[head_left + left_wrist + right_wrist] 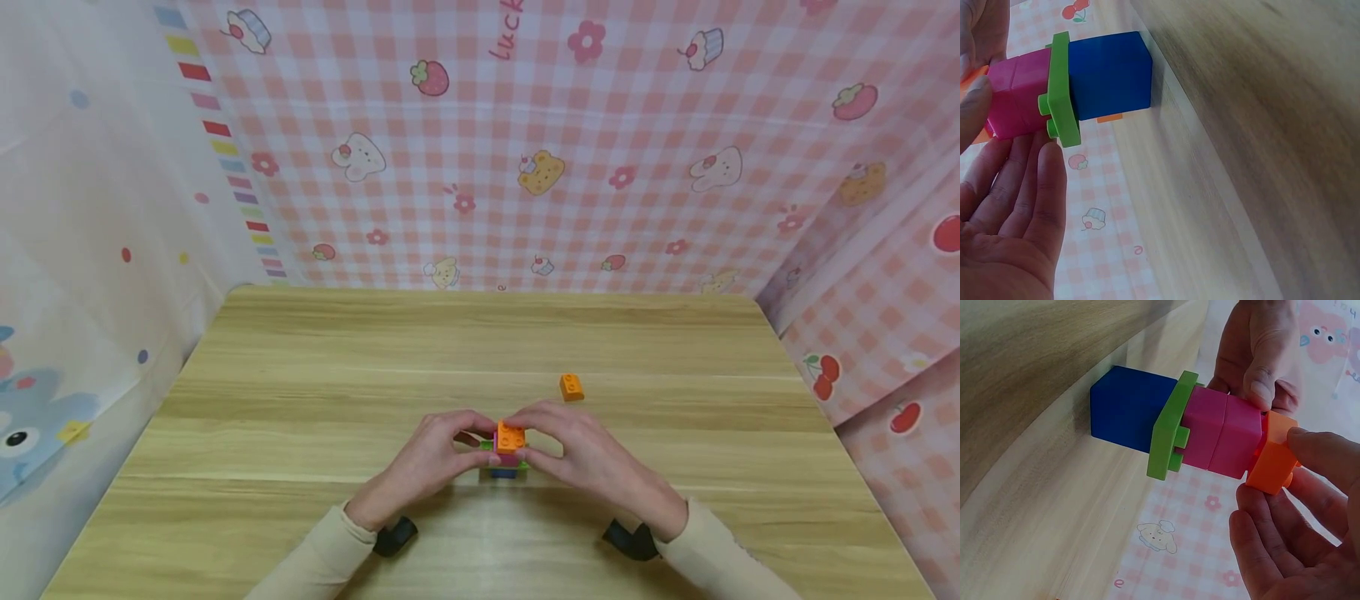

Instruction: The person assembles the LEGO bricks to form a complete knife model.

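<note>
Holding a small tower [508, 460] between them, two hands meet a little in front of the worktop's [300, 375] middle. The left hand [420, 450] has its grip on the pink blocks [1225, 431], thumb against one side and fingertips against another. The right hand [585, 446] has its grip on the orange block [1272, 453] at the top, pinched between thumb and fingers. That orange block sits slightly tilted, with a narrow gap along its edge against the pink. Below the pink, a green plate [1169, 434] juts past the sides as a ledge, and a blue block [1125, 409] forms the foot, its lower edge at the wood.

Beyond the right hand, just apart from its knuckles, lies a loose orange piece [572, 387], with a wide band of wood between it and the back edge. Broad stretches of wood also run from each hand out to the left and right edges, both well away from the tower. A checked cloth [487, 167] rises along the back edge. Beige sleeves [322, 550] come in over the near part of the worktop.
</note>
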A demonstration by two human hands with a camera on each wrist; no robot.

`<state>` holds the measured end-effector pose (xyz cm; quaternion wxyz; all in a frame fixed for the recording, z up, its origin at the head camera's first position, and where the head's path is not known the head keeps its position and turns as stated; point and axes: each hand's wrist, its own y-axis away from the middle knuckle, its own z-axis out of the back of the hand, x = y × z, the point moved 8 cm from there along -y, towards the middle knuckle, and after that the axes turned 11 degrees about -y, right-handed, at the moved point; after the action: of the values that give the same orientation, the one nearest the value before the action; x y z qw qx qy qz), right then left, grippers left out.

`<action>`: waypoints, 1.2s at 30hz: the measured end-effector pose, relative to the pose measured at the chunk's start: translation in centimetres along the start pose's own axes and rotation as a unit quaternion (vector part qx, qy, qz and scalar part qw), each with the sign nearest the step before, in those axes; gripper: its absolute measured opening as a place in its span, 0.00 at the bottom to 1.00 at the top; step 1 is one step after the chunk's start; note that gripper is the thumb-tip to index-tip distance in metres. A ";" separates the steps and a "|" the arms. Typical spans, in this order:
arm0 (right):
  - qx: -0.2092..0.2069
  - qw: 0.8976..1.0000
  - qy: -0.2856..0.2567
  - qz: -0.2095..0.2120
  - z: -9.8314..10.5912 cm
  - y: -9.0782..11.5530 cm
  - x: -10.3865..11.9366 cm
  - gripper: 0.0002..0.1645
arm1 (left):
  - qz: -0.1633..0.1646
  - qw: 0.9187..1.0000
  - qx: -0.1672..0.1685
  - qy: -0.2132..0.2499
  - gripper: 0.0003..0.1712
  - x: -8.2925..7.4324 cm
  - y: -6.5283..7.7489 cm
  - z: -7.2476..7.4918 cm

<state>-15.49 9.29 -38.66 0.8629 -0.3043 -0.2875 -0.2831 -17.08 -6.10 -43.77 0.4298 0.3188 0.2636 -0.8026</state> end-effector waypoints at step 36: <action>0.021 0.999 0.039 0.025 -0.5 -0.3 0.7 0.20 | 0.005 1.000 0.024 -0.006 0.17 -0.2 -0.2 0.0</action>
<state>-15.03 8.58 -38.37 0.8865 -0.2816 -0.2523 -0.2669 -17.14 -5.93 -43.60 0.4274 0.3259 0.2402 -0.8084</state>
